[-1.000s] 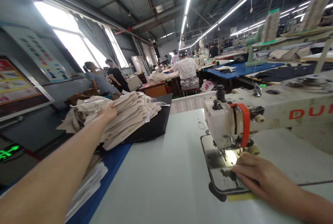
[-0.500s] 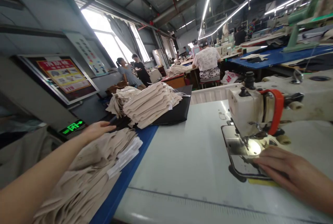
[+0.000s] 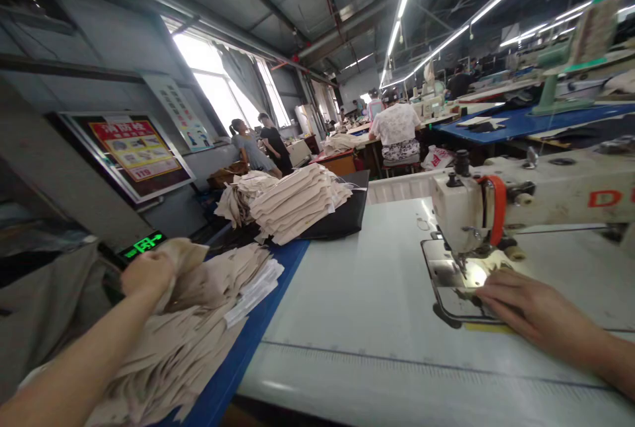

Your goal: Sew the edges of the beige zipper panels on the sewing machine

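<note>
My left hand (image 3: 147, 273) is closed on the edge of a beige fabric piece (image 3: 184, 260), whose corner is raised above a loose pile of similar beige pieces (image 3: 183, 348). White strips (image 3: 255, 291) lie along the pile's right side. My right hand (image 3: 530, 301) rests by the needle plate (image 3: 444, 273) of a sewing machine (image 3: 449, 205), close to the lit needle area. Its thumb and fingers are pressed together; whatever they may hold is hidden.
A neat stack of beige fabric (image 3: 297, 205) sits on a black pad (image 3: 347, 215) at the table's far left corner. A ruler scale (image 3: 377, 357) runs along the front of the pale table. Several people are farther back, one seated in a patterned white top (image 3: 395, 124).
My left hand has drawn back toward me from the pile's far end and taken hold of a fabric piece, lifting its corner. My right hand stays by the needle plate. The view has shifted slightly.
</note>
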`<act>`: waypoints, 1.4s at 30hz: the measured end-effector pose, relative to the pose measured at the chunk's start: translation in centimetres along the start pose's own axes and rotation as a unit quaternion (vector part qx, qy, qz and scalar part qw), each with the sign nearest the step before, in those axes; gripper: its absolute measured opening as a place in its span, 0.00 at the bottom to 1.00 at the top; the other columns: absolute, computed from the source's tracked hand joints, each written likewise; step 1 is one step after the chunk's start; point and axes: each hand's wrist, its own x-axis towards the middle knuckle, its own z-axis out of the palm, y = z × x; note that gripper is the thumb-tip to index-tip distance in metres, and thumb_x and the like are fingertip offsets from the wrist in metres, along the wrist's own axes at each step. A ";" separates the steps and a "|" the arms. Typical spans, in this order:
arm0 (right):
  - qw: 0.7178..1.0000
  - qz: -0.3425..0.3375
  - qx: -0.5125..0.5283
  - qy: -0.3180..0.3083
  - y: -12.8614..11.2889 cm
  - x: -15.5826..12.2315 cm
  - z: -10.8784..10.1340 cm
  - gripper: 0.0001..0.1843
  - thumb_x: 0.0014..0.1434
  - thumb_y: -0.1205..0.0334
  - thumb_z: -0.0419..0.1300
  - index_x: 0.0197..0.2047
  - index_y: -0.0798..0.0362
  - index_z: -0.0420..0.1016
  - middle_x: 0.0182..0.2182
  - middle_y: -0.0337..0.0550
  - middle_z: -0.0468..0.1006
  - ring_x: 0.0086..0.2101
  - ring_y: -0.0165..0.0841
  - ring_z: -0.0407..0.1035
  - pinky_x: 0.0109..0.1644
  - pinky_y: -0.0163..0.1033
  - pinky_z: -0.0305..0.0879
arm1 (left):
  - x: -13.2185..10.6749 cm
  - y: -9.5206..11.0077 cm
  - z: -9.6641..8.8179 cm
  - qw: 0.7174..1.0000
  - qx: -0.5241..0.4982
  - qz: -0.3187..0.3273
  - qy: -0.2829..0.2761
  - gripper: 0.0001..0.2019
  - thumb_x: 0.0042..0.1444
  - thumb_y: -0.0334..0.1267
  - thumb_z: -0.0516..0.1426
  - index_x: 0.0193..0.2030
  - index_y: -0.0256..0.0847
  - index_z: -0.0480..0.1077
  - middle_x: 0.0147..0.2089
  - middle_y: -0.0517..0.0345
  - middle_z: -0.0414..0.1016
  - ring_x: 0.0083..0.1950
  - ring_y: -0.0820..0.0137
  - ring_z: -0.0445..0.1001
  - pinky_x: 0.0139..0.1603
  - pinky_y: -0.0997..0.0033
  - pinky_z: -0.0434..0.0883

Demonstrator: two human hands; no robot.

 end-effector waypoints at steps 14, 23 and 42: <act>0.999 0.011 -0.029 -0.026 -0.5 0.4 -0.3 0.17 0.68 0.64 0.48 0.37 0.52 0.78 0.30 0.45 0.76 0.35 0.36 0.70 0.39 0.39 0.66 | -15.9 16.7 -3.9 0.918 -0.113 0.377 -0.055 0.15 0.66 0.43 0.45 0.49 0.43 0.70 0.40 0.54 0.79 0.36 0.66 0.76 0.38 0.70 0.67; 0.996 0.039 -0.067 -0.035 -0.8 1.0 -0.6 0.13 0.65 0.67 0.52 0.35 0.53 0.78 0.30 0.46 0.75 0.35 0.36 0.68 0.40 0.39 0.64 | -28.3 25.2 3.8 0.755 -0.337 0.446 -0.342 0.17 0.66 0.42 0.43 0.47 0.43 0.72 0.43 0.52 0.79 0.46 0.63 0.77 0.47 0.65 0.70; 0.984 -0.086 0.077 -0.135 -5.5 1.7 -1.0 0.13 0.66 0.64 0.51 0.47 0.53 0.76 0.42 0.49 0.78 0.44 0.38 0.70 0.52 0.44 0.66 | -27.8 21.4 5.1 0.747 -0.197 0.577 -0.265 0.27 0.65 0.50 0.49 0.68 0.43 0.58 0.72 0.48 0.55 0.71 0.59 0.54 0.70 0.51 0.55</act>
